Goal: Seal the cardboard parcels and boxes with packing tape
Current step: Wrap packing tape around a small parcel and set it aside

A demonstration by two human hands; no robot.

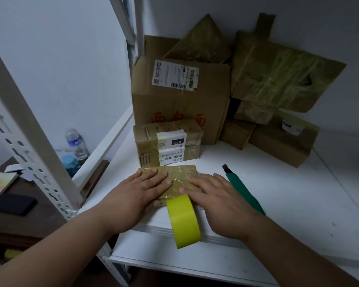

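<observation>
Parcel in hand: small flat parcel at the shelf's front edge, top already glossy with tape.
My left hand: fingers flat, pressing it; gripping nothing.
My right hand: likewise flat.
Tape roll: apparently still attached, uncut.
Cutter: just right, untouched.
Behind: taped boxes; how many remain unsealed is unclear.

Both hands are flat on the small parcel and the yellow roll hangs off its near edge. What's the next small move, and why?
Probably reach the right hand for the green cutter lying just beside it and cut the tape. The tape roll is joined to the flat parcel by its strip, and the left hand already presses the parcel down.
</observation>
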